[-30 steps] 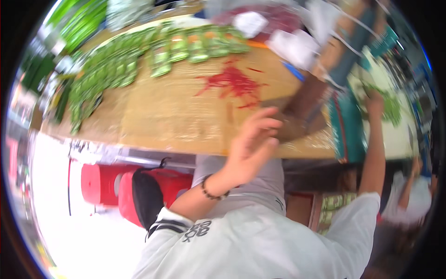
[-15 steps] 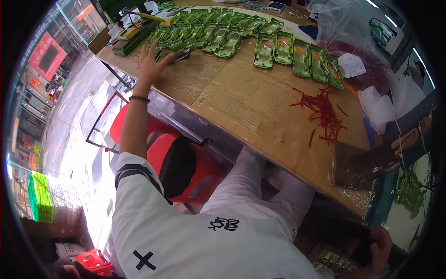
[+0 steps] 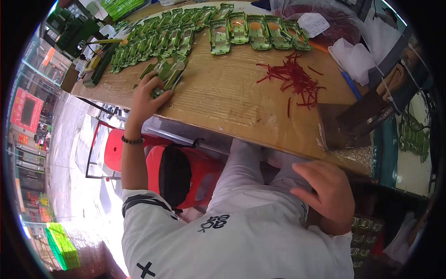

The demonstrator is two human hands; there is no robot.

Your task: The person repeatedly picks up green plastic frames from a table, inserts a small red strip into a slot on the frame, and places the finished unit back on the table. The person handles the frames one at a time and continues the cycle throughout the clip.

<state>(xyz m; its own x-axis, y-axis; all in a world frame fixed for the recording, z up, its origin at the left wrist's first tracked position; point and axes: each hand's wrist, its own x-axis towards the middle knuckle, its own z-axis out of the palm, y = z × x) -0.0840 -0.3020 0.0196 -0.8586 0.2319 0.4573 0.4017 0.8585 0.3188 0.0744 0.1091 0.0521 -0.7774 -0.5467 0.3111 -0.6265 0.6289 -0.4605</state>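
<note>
My left hand (image 3: 149,95) is over the left part of the table, its fingers and thumb closed around the near edge of a few green car-shaped shells (image 3: 171,72). They look like toy car bodies and lie slightly tilted over one another; how many is hard to make out. Just beyond them, rows of similar green shells (image 3: 160,39) lie close together. To their right stands a shorter row of shells (image 3: 258,32), some with orange showing inside. Above my lap, my right hand (image 3: 327,190) holds nothing, with its thumb apart from its fingers.
Red strips (image 3: 297,81) lie heaped on the brown tabletop (image 3: 209,88). A blue pen-like tool (image 3: 351,84), white wrapping (image 3: 355,58) and a dark metal stand (image 3: 362,118) are at the right. A green machine (image 3: 72,28) stands far left, and red seats (image 3: 200,176) are under the table.
My left hand has pulled a few shells nearer, away from the rows. My right hand has come up from the lower right to above my lap. The view has shifted.
</note>
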